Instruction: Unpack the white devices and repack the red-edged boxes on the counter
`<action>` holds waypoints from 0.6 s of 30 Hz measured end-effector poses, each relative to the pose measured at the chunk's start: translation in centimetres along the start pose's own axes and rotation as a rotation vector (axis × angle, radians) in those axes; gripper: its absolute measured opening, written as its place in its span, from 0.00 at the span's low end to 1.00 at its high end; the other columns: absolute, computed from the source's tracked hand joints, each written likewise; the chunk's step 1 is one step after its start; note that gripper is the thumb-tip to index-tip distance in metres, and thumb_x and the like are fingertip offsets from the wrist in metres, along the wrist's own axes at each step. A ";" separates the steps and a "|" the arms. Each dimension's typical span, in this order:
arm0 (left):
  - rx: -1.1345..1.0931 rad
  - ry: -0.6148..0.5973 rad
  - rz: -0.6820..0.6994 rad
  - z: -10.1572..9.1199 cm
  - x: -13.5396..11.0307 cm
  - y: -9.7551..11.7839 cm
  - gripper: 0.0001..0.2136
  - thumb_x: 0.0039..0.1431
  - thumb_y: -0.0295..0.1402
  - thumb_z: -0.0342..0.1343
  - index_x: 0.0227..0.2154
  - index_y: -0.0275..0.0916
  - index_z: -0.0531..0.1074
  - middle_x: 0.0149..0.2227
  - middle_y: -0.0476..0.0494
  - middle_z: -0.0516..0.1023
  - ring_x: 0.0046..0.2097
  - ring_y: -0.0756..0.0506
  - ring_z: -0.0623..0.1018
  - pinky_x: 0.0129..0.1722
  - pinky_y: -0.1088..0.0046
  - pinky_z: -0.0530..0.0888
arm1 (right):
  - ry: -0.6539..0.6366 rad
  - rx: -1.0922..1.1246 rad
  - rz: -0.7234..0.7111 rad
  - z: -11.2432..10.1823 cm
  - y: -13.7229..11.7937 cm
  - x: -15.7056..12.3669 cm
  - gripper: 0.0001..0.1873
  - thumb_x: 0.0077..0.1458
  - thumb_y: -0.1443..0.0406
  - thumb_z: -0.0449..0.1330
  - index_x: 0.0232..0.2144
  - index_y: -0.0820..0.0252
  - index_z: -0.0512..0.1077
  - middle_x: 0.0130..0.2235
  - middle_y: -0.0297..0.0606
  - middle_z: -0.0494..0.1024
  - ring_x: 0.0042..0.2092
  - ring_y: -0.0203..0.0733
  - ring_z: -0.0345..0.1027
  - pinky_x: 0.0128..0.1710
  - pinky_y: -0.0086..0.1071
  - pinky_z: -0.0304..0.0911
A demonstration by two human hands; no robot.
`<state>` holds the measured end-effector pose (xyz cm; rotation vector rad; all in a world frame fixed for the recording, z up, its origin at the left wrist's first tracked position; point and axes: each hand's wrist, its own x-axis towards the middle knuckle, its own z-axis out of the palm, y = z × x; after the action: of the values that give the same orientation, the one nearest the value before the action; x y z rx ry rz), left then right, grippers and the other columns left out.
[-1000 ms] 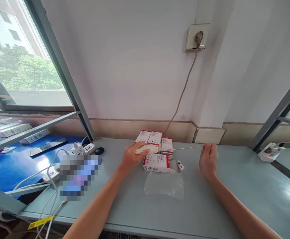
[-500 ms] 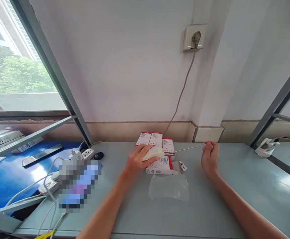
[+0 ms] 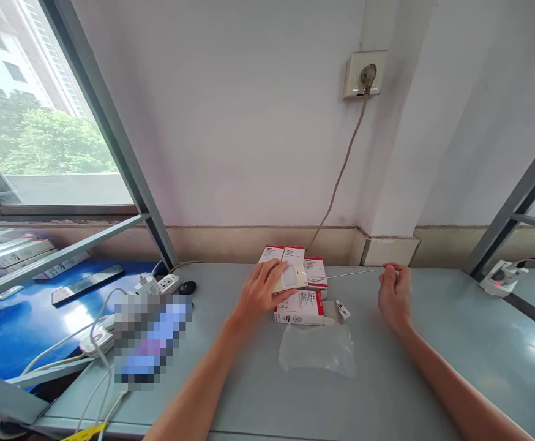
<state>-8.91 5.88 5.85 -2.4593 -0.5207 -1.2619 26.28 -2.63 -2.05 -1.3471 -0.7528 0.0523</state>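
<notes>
My left hand [image 3: 264, 291] grips a small cream-white handheld device [image 3: 290, 277] above the boxes, fingers over its top and thumb below. A thin metal rod like a telescopic antenna [image 3: 347, 273] runs from the device's right end to my right hand [image 3: 395, 297]. The fingertips of that hand pinch the rod's far end. Below the device lies a white-and-red box [image 3: 299, 308] with an open flap. A small white piece [image 3: 343, 310], perhaps a coiled cable or plug, rests beside the flap. Nearer to me is a clear plastic bag [image 3: 317, 350], lying flat.
Several white-and-red boxes [image 3: 316, 267] stand at the wall. On the left are a black mouse-like object [image 3: 187, 288], a power strip [image 3: 169, 283], white cables and a blurred-out phone-like shape [image 3: 150, 349]. Grey metal frame bars [image 3: 111, 110] rise at both sides.
The device has tilted slightly in my left hand, turning more of its face toward me. Both hands keep their grip. The whole view has shifted a little.
</notes>
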 end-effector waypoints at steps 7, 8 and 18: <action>0.046 0.000 0.003 0.2 0.0 0.3 0.28 0.71 0.49 0.63 0.67 0.43 0.69 0.55 0.35 0.81 0.53 0.36 0.82 0.56 0.58 0.79 | -0.018 0.044 0.024 0.3 0.2 0.1 0.30 0.68 0.36 0.53 0.49 0.55 0.67 0.27 0.25 0.66 0.24 0.36 0.57 0.26 0.31 0.54; 0.049 -0.004 0.003 0.3 0.0 0.3 0.28 0.71 0.50 0.63 0.67 0.43 0.69 0.55 0.35 0.81 0.53 0.36 0.82 0.55 0.58 0.79 | -0.018 0.045 0.024 0.2 0.2 0.1 0.30 0.68 0.36 0.53 0.49 0.55 0.67 0.27 0.25 0.66 0.24 0.36 0.57 0.26 0.31 0.54; 0.089 -0.031 -0.021 0.8 -0.4 -0.3 0.29 0.75 0.45 0.58 0.73 0.43 0.62 0.61 0.32 0.77 0.60 0.33 0.79 0.61 0.52 0.78 | -0.052 0.025 0.002 -0.1 -0.2 0.0 0.29 0.69 0.38 0.52 0.50 0.55 0.68 0.27 0.25 0.66 0.24 0.37 0.57 0.26 0.31 0.54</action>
<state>-8.69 6.39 5.08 -2.4090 -0.5993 -1.1838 26.24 -2.75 -1.90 -1.3270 -0.7925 0.0983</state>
